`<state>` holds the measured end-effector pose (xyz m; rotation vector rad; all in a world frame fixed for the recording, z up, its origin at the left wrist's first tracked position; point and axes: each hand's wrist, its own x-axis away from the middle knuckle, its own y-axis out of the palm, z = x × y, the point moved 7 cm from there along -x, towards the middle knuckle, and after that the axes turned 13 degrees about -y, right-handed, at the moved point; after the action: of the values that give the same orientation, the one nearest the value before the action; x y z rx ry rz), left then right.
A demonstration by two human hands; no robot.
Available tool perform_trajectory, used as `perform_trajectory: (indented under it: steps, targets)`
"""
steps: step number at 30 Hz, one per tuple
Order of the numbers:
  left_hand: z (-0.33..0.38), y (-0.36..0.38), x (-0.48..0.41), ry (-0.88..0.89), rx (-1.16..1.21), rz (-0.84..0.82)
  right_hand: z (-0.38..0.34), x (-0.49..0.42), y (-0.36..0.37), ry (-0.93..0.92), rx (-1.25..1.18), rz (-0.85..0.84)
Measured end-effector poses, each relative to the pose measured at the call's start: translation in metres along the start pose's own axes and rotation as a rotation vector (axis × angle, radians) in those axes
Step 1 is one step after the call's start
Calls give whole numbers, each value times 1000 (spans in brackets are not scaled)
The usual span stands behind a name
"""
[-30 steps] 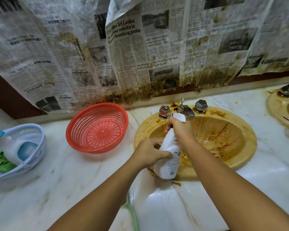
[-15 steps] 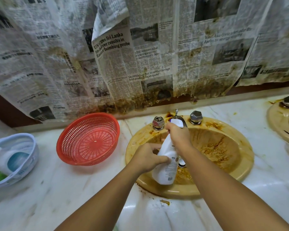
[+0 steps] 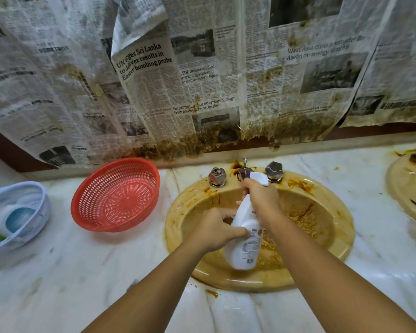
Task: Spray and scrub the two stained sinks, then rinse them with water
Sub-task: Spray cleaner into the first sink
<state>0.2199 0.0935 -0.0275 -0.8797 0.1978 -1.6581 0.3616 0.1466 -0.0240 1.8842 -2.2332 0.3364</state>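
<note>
- A person holds a white spray bottle tilted over the stained sink set near the back edge of the marble bench. The right hand is wrapped round its neck and trigger. The left hand clasps its body.
- The nozzle sits just in front of the tap and appears to face the wall. A squeeze from here could wet the tap and the soiled newspaper hung behind it, and miss the brown crust in the bowl.
- Should either grip slip, the bottle would likely fall into the grime below.
- Overspray may drift towards the red basket, which stands just beside the sink's left rim.
- A second stained sink, at the bench's right end, looks unscrubbed and could be overlooked.
</note>
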Motion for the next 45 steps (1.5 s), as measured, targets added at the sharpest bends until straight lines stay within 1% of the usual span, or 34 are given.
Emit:
perform_trajectory:
  steps: [4,9,14,16,21,25,28,32,35,39,42,45]
  targets:
    - [10,20,0,-34,6,-5,2,-6,-19,2,25,-22]
    - [19,32,1,-65,-31,23,13,-11,-38,23,4,21]
    - [26,38,0,-120,-36,46,14,-17,-40,31,-11,-74]
    - [30,38,0,-128,-39,58,10,-19,-42,14,-16,-81]
    - [43,43,-2,-96,-72,88,8,-21,-62,-2,-54,14]
    - [56,54,-4,-84,-99,81,6,-21,-79,-11,-69,12]
    - [70,66,-8,-55,-100,66,2,-27,-97,-33,-93,49]
    - [86,78,-14,-31,-132,51,6,-30,-120,16,-165,119]
    - [93,88,-17,-16,-178,40,8,-30,-130,14,-138,91]
    - [94,98,-18,-35,-129,20,6,-32,-137,-20,-79,37]
    - [96,102,-17,-38,-124,17,9,-32,-143,24,-125,61]
    - [95,103,-17,-46,-139,6,11,-31,-143,48,-125,48]
